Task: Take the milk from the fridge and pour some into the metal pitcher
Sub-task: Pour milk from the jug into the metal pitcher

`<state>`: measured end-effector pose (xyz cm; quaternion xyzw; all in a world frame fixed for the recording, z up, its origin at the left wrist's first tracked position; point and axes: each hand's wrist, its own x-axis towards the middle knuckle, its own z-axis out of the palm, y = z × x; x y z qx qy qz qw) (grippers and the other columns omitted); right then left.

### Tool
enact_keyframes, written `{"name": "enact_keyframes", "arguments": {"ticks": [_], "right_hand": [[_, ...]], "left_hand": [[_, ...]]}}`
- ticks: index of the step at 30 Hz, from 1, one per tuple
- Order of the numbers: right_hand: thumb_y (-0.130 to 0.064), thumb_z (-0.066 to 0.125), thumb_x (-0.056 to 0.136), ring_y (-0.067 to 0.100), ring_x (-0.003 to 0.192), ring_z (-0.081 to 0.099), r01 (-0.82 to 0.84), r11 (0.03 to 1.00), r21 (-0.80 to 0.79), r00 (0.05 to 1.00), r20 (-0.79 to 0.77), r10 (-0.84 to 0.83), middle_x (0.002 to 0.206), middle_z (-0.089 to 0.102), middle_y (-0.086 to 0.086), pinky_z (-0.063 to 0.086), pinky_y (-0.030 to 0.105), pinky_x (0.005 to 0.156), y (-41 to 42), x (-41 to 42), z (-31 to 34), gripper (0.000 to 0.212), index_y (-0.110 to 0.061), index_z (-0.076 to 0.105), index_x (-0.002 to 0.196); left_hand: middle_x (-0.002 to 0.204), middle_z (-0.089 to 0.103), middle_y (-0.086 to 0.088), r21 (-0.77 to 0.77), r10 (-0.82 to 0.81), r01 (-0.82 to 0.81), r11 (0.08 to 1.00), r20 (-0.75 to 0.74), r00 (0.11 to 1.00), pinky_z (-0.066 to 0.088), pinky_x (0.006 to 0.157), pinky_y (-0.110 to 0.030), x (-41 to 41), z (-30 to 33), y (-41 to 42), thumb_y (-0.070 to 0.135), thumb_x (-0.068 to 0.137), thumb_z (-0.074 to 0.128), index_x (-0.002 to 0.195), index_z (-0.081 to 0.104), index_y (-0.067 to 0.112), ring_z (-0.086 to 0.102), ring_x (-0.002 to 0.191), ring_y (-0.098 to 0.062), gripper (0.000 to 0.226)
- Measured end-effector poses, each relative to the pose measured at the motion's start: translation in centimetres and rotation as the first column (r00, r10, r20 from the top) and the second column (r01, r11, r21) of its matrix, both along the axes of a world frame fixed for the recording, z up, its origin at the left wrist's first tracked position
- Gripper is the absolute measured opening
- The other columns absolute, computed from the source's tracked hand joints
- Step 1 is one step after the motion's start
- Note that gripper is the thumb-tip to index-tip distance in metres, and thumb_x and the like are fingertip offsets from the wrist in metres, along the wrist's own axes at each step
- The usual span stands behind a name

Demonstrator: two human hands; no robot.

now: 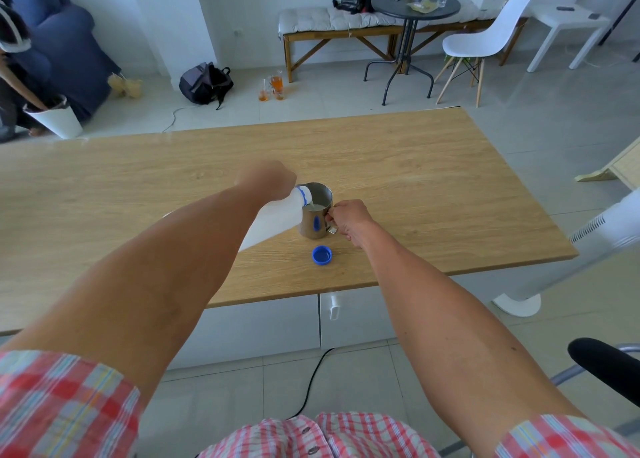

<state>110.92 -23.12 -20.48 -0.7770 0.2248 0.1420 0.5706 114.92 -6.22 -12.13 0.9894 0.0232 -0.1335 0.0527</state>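
Note:
A white plastic milk bottle [273,220] with a blue neck ring is tilted steeply, its mouth over the rim of the metal pitcher [316,215]. Milk runs from it, and white milk shows inside the pitcher. My left hand [268,180] grips the bottle from above, and my left forearm hides most of the bottle's body. My right hand [348,220] pinches the pitcher's handle on its right side. The pitcher stands upright on the wooden table [415,180]. The blue bottle cap [322,255] lies upside down on the table just in front of the pitcher.
A white fan [568,249] leans in at the table's right edge. A black chair armrest [606,364] is at lower right. Beyond the table are a bench, a round dark table [415,7], a white chair, a backpack and glasses on the floor. A person crouches at far left.

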Motion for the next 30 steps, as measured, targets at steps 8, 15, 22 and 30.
{"name": "enact_keyframes", "arguments": {"ticks": [8, 15, 22, 30], "right_hand": [[0.005, 0.045, 0.095, 0.013, 0.052, 0.041, -0.004, 1.0, -0.004, 1.0, -0.001, 0.004, 0.084, 0.062, 0.012, 0.023, 0.012, 0.027, -0.02, 0.14, -0.23, 0.027, -0.007, 0.069, 0.092], [0.005, 0.046, 0.096, 0.013, 0.051, 0.04, -0.003, 1.0, -0.003, 1.0, -0.004, 0.003, 0.085, 0.062, 0.012, 0.022, 0.011, 0.027, -0.02, 0.29, -0.29, 0.025, -0.007, 0.068, 0.091], [0.004, 0.048, 0.096, 0.013, 0.051, 0.04, -0.003, 1.0, -0.01, 1.0, -0.013, 0.003, 0.083, 0.062, 0.011, 0.022, 0.012, 0.027, -0.02, 0.36, -0.4, 0.024, -0.008, 0.069, 0.091], [0.004, 0.048, 0.096, 0.013, 0.05, 0.04, -0.003, 1.0, -0.02, 1.0, -0.008, 0.003, 0.084, 0.063, 0.011, 0.022, 0.011, 0.027, 0.0, 0.34, -0.42, 0.025, -0.007, 0.07, 0.092]], "left_hand": [[0.088, 0.057, -0.007, 0.011, -0.005, 0.005, 1.0, 0.004, 1.0, 0.039, 0.073, -0.038, 0.05, -0.03, -0.04, 0.031, 0.1, 0.038, 0.104, 0.061, 0.011, 0.059, 0.089, -0.029, 0.03], [0.093, 0.06, -0.009, 0.018, -0.007, 0.007, 1.0, 0.008, 1.0, 0.041, 0.075, -0.039, 0.1, -0.11, -0.08, 0.029, 0.099, 0.039, 0.104, 0.062, 0.011, 0.059, 0.091, -0.03, 0.029], [0.089, 0.059, -0.008, 0.021, -0.001, 0.001, 1.0, -0.002, 1.0, 0.039, 0.073, -0.039, 0.0, -0.04, -0.09, 0.028, 0.099, 0.04, 0.103, 0.062, 0.01, 0.059, 0.087, -0.029, 0.029], [0.09, 0.059, -0.008, 0.016, 0.003, -0.003, 1.0, -0.007, 1.0, 0.041, 0.074, -0.039, 0.01, -0.03, -0.09, 0.029, 0.099, 0.04, 0.105, 0.063, 0.011, 0.06, 0.089, -0.029, 0.03]]}}
